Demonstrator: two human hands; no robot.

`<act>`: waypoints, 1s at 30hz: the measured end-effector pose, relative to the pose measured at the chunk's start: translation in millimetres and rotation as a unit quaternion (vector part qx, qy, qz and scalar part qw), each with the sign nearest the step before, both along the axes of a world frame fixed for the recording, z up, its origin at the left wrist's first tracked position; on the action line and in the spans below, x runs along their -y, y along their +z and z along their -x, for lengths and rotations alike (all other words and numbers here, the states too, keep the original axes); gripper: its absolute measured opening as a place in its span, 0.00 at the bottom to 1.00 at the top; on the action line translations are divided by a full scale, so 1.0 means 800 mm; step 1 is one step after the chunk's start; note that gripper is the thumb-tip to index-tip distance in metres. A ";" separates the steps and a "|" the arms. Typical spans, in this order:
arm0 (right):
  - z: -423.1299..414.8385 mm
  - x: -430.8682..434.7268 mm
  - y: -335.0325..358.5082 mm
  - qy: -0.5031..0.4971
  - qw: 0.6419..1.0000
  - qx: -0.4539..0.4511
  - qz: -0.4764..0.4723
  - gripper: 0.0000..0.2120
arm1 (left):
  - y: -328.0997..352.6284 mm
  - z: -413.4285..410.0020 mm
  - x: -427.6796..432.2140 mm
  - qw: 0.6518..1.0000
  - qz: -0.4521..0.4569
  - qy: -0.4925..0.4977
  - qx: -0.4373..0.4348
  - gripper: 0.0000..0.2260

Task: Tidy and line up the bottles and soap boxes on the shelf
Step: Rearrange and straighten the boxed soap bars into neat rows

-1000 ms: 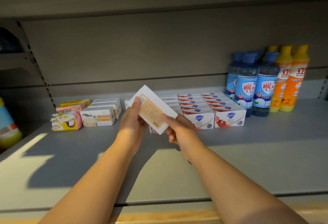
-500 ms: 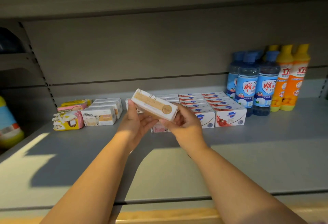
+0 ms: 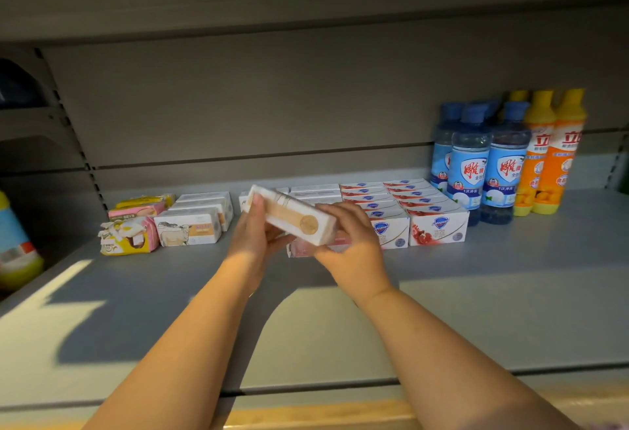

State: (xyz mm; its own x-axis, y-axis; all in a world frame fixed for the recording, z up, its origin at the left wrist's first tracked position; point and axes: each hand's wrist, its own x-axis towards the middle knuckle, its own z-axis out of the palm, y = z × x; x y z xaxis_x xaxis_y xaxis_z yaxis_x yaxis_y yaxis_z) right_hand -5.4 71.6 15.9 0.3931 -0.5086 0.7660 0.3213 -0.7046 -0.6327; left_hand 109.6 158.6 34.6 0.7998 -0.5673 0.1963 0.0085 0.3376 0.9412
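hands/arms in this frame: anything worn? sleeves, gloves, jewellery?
Nothing worn that shows. Left hand and right hand are bare: no gloves, rings, watch or bands. Left forearm and right forearm are bare down to the frame edge, with no sleeves.

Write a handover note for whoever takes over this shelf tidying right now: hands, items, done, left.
Left hand and right hand both grip one white soap box above the shelf; a pink box shows below it.
Done: red-and-white soap boxes in rows; blue bottles and orange bottles upright at right.
Left: place the held box; straighten the yellow-pink packs at left.
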 end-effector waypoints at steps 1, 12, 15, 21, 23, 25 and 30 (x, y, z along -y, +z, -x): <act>0.002 0.000 0.003 0.042 0.996 -0.005 -0.077 0.17 | -0.001 -0.001 0.001 0.999 -0.011 0.024 0.029 0.20; 0.013 0.004 0.017 0.309 0.778 -0.174 -0.519 0.26 | -0.008 0.019 -0.018 0.948 -0.010 -0.010 0.317 0.29; 0.008 0.006 0.013 0.323 0.787 -0.199 -0.487 0.34 | -0.002 0.016 -0.016 0.949 0.011 0.076 0.304 0.24; -0.001 0.000 0.007 0.228 0.907 -0.167 -0.313 0.19 | -0.012 0.006 0.001 0.963 -0.097 0.194 0.162 0.13; 0.000 0.001 0.004 0.185 0.943 -0.123 -0.246 0.18 | -0.014 -0.003 0.005 0.969 -0.158 0.175 0.068 0.27; 0.003 0.000 0.002 0.178 0.957 -0.096 -0.210 0.16 | -0.009 -0.008 0.006 0.960 -0.225 0.167 0.016 0.33; 0.002 0.006 0.009 0.147 0.943 -0.039 -0.297 0.18 | -0.015 0.000 0.006 0.946 -0.219 0.186 0.152 0.27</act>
State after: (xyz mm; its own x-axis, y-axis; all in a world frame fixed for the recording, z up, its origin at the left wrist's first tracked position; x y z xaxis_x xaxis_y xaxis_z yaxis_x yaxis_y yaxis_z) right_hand -7.4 66.8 23.2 0.6272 -0.6988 0.3439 0.3832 -0.1075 -0.9174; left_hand 109.3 153.9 22.4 0.9044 -0.3377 0.2609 -0.3277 -0.1581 0.9314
